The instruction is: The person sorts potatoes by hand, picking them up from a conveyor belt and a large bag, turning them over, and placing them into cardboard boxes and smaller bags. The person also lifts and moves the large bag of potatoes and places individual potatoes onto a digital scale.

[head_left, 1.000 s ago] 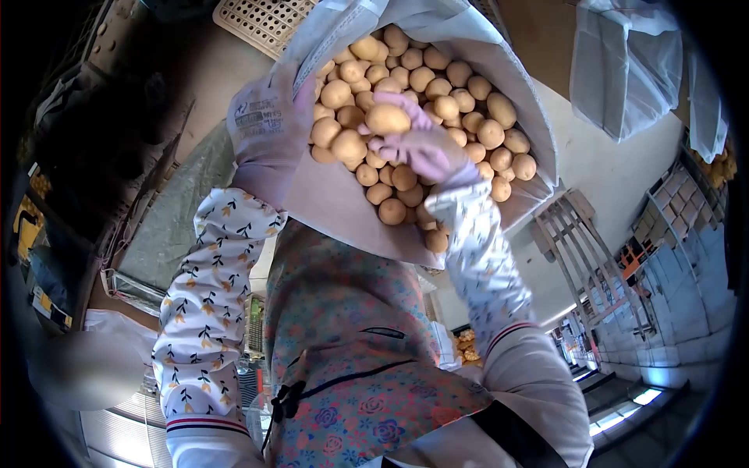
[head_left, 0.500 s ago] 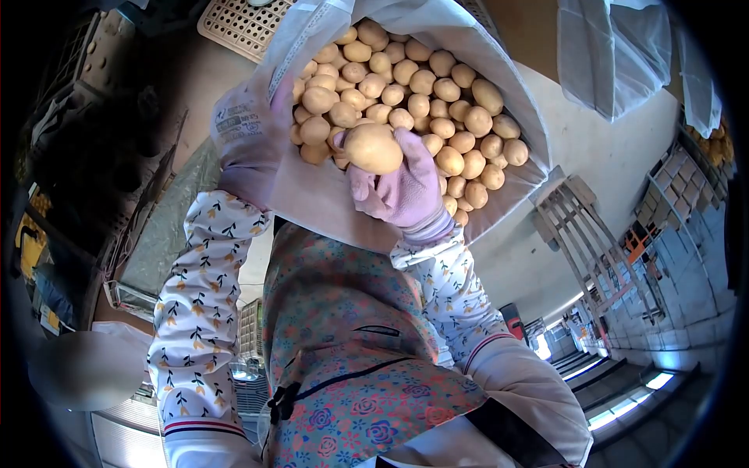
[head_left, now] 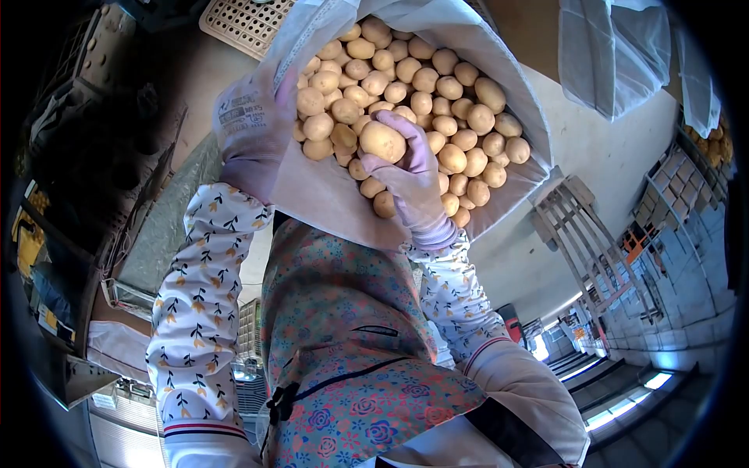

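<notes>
A white fabric bag [head_left: 343, 210] stands open in front of me with many pale yellow potatoes [head_left: 421, 103] in it. My right hand [head_left: 413, 175], in a lilac glove, is closed around one potato [head_left: 382, 142] just above the others, thumb and fingers on its sides. On the left, my left hand [head_left: 253, 129], gloved alike, grips the bag's rim; its thumb side lies against the inside and the other fingers are partly hidden.
A perforated beige plastic crate [head_left: 242, 27] is at the top left. White translucent bags [head_left: 612, 58] hang at the upper right. A slatted wooden frame [head_left: 585, 242] stands on the right. My floral apron [head_left: 343, 312] touches the near side of the bag.
My right hand has turned and shifted slightly right, its fingers now reaching around the potato's far side. A blurred round shape at the lower left is gone. My left hand stays at the rim.
</notes>
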A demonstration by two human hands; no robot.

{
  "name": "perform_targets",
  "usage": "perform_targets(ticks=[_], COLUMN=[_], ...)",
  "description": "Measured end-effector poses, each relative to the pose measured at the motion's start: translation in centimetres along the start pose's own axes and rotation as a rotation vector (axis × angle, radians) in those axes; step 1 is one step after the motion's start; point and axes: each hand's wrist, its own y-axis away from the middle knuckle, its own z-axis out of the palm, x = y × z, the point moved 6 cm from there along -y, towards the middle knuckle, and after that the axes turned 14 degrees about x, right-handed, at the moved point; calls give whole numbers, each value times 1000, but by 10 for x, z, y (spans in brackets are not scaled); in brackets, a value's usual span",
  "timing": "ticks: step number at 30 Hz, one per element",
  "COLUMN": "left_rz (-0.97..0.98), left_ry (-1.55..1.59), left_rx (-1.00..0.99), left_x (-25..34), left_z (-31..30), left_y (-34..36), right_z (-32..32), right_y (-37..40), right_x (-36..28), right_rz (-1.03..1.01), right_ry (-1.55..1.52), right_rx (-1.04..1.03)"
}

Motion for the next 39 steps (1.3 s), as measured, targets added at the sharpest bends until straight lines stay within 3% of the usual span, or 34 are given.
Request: perform_targets(ticks=[6, 15, 18, 21, 26, 29, 37, 38, 39], left_rz=[-1, -48, -57, -19, 46, -63, -120, -129, -139], left_ry=[0, -15, -25, -30, -70, -38, 85, 88, 90], left_rx=[1, -36, -52, -22, -11, -65, -97, -85, -75], left_x=[1, -1, 1, 1, -3, 5, 4, 6, 8], left_z=[-1, 1, 0, 1, 5, 0, 0, -2, -4], left_y=[0, 0, 0, 2, 4, 1, 1, 1, 2], right_z=[5, 12, 11, 27, 39, 27, 8, 3, 0], right_y=[8, 21, 28, 35, 38, 18, 10, 12, 15], right_x=[-9, -26, -19, -1, 3, 15, 4, 12, 11], right_rz=[-25, -255, 12, 558, 650, 672, 525, 523, 521], right_ry=[-77, 184, 182, -713, -1089, -1131, -831, -723, -643], right_rx=[-49, -63, -409, -541, -634, -422, -435, -296, -303])
